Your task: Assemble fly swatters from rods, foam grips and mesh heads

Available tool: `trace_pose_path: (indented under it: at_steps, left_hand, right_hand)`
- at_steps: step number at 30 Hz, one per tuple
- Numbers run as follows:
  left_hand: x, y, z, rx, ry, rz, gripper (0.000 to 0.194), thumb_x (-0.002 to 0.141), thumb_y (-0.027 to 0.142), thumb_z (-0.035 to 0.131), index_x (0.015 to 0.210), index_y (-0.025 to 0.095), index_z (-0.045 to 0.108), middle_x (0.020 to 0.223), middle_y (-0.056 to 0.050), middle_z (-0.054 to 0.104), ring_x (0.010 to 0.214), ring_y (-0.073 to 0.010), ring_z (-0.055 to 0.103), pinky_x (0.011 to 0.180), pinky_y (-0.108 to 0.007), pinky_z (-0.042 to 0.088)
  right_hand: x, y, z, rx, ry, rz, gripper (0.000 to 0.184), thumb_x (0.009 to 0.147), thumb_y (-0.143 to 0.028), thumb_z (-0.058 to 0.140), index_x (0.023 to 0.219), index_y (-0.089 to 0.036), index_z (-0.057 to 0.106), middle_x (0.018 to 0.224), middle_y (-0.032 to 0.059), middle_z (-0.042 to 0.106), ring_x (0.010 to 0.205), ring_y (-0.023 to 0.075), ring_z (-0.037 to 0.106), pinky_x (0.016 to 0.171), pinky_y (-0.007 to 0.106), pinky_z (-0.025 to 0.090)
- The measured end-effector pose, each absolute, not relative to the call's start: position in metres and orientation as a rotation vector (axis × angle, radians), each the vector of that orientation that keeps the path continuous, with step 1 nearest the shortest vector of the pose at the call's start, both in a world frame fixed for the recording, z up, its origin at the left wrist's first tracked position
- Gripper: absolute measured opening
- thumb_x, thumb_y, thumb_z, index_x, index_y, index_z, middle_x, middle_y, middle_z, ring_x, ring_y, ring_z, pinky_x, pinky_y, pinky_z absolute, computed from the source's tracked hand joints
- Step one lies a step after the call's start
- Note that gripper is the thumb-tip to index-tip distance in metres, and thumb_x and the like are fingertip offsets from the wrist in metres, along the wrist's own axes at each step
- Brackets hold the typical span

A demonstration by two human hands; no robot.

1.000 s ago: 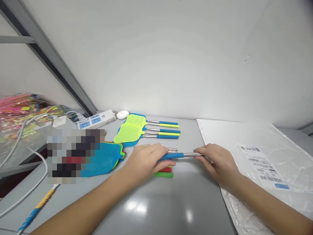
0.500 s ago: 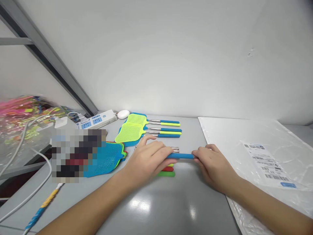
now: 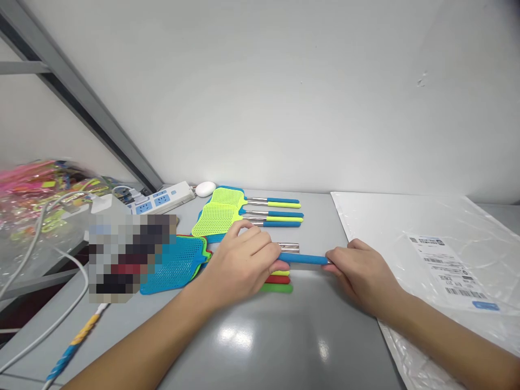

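My left hand (image 3: 244,259) lies curled over the shafts of a stack of fly swatters whose blue mesh heads (image 3: 174,264) fan out to its left. Red, yellow and green handle ends (image 3: 278,280) stick out under its fingers. The top swatter's blue handle (image 3: 304,259) runs right from my left hand to my right hand (image 3: 359,273), which pinches its far end. Both hands rest on the grey table (image 3: 260,336).
A second stack of yellow-green and blue swatters (image 3: 227,214) lies behind. A power strip (image 3: 160,197), a white mouse (image 3: 204,188), cables (image 3: 60,254) and a bag of coloured items (image 3: 36,184) sit at the left. A clear plastic mailer with a label (image 3: 439,249) lies on the right.
The silver telescopic shaft seen a second ago has slid in. My right hand moved left along the blue handle toward my left hand. The view shifted slightly.
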State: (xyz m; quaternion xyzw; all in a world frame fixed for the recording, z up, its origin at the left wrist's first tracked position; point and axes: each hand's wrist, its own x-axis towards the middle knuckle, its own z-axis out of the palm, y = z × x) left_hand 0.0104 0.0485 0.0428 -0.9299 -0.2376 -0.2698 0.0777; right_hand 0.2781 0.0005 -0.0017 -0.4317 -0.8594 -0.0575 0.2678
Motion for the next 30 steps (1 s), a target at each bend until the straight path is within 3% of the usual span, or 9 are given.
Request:
trace_pose_path:
  at_steps: [5,11,18,21,24,26,30]
  left_hand:
    - [0.009,0.053,0.044,-2.861,-0.677,-0.714,0.033,0.100,0.033,0.042,0.074,0.017,0.053,0.069,0.000,0.049,0.065,-0.0151,0.041,0.063,-0.030,0.032]
    - [0.013,0.043,0.051,-3.169,-0.890,-0.742,0.032,0.101,0.031,0.039,0.072,0.018,0.045,0.067,0.002,0.046,0.060,-0.0123,0.040,0.058,-0.028,0.029]
    - [0.027,0.026,0.045,-3.457,-1.270,-0.942,0.037,0.103,0.033,0.034,0.070,0.019,0.043,0.064,0.005,0.046,0.059,-0.0096,0.044,0.057,-0.023,0.033]
    - [0.027,0.029,0.035,-3.314,-1.184,-0.811,0.036,0.102,0.034,0.034,0.074,0.019,0.050,0.071,0.002,0.051,0.063,-0.0123,0.047,0.058,-0.026,0.033]
    - [0.026,0.034,0.031,-3.092,-1.049,-0.780,0.035,0.101,0.033,0.035,0.076,0.018,0.054,0.072,0.000,0.053,0.061,-0.0139,0.045,0.056,-0.029,0.029]
    - [0.027,0.035,0.032,-2.963,-0.969,-0.781,0.033,0.101,0.029,0.035,0.080,0.017,0.056,0.074,-0.002,0.056,0.063,-0.0150,0.047,0.058,-0.030,0.031]
    - [0.037,0.027,0.034,-2.759,-0.865,-0.639,0.025,0.101,0.028,0.039,0.089,0.017,0.058,0.083,-0.002,0.062,0.076,-0.0181,0.054,0.079,-0.039,0.038]
  right_hand:
    - [0.282,0.006,0.008,-1.082,-2.341,-0.367,0.032,0.102,-0.021,0.040,0.071,-0.019,0.048,0.055,-0.0063,0.042,0.048,0.0107,0.028,0.059,0.029,0.024]
    - [0.291,0.009,0.018,-1.017,-2.361,-0.647,0.031,0.101,-0.025,0.043,0.072,-0.019,0.050,0.054,-0.0056,0.042,0.049,0.0112,0.031,0.059,0.031,0.023]
    - [0.300,0.010,0.018,-0.968,-2.416,-0.659,0.029,0.100,-0.023,0.043,0.073,-0.019,0.049,0.056,-0.0046,0.043,0.051,0.0119,0.033,0.061,0.031,0.027]
    - [0.297,0.007,0.016,-1.005,-2.424,-0.652,0.017,0.098,-0.013,0.042,0.091,-0.016,0.057,0.070,0.0016,0.057,0.062,0.0148,0.045,0.070,0.033,0.034]
    - [0.289,0.001,0.012,-1.082,-2.351,-0.654,0.032,0.091,0.001,0.039,0.115,-0.012,0.055,0.088,0.0085,0.063,0.073,0.0178,0.049,0.071,0.032,0.035]
    - [0.282,-0.003,0.008,-1.131,-2.323,-0.616,0.037,0.088,0.004,0.038,0.116,-0.013,0.055,0.087,0.0082,0.062,0.071,0.0176,0.047,0.067,0.030,0.034]
    - [0.271,-0.008,0.001,-1.153,-2.361,-0.509,0.029,0.088,0.001,0.037,0.102,-0.015,0.057,0.074,0.0039,0.056,0.062,0.0163,0.044,0.056,0.027,0.031]
